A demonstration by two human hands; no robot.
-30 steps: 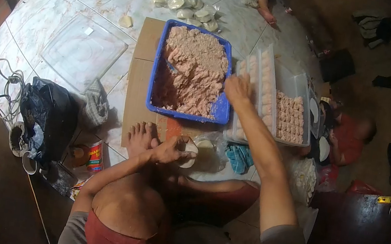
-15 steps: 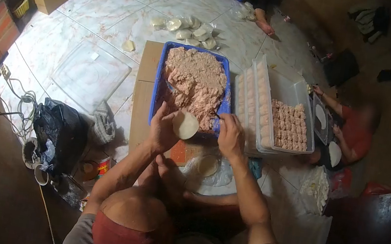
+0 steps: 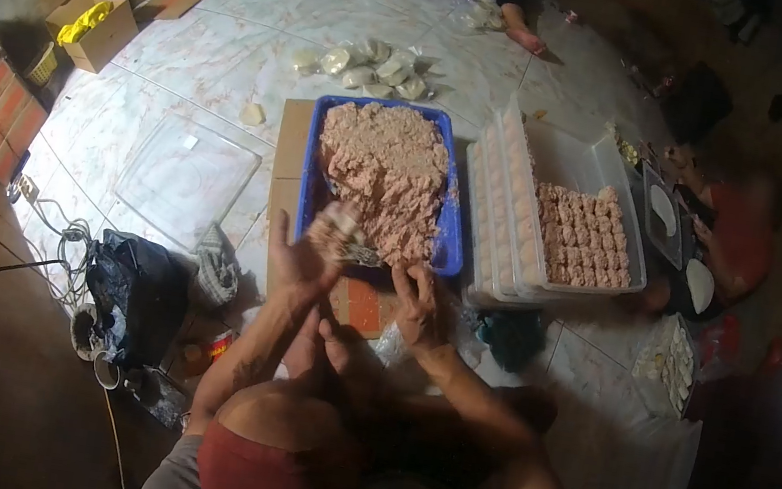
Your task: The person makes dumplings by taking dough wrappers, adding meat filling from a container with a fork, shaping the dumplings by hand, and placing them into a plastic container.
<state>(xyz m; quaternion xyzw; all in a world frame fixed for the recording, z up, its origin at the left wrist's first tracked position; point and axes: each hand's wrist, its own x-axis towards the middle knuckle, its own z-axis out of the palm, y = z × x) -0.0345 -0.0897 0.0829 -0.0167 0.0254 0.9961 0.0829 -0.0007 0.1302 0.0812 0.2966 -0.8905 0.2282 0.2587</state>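
A blue tub [image 3: 315, 147] in front of me is heaped with pinkish minced filling [image 3: 385, 148]. At its near left corner, my left hand [image 3: 300, 266] holds a round dough wrapper [image 3: 341, 227], blurred by motion, with what looks like filling on it. My right hand [image 3: 419, 309] is closed at the tub's near edge, its fingers round a thin-handled tool. A greyish end, likely of that tool, shows between the hands, but its shape is unclear. Cardboard [image 3: 290, 159] lies beneath the tub.
Right of the tub stand clear plastic boxes [image 3: 555, 297] with rows of filled pieces. Bagged wrappers [image 3: 367, 67] lie beyond it. A clear lid [image 3: 187, 176] and a black bag [image 3: 131, 282] are to the left. Another person in red [image 3: 742, 231] sits at the right.
My left hand with the wrapper has tilted and blurred. My right hand has come down and left from the tub's right side, nearer the left hand. The camera view has shifted slightly.
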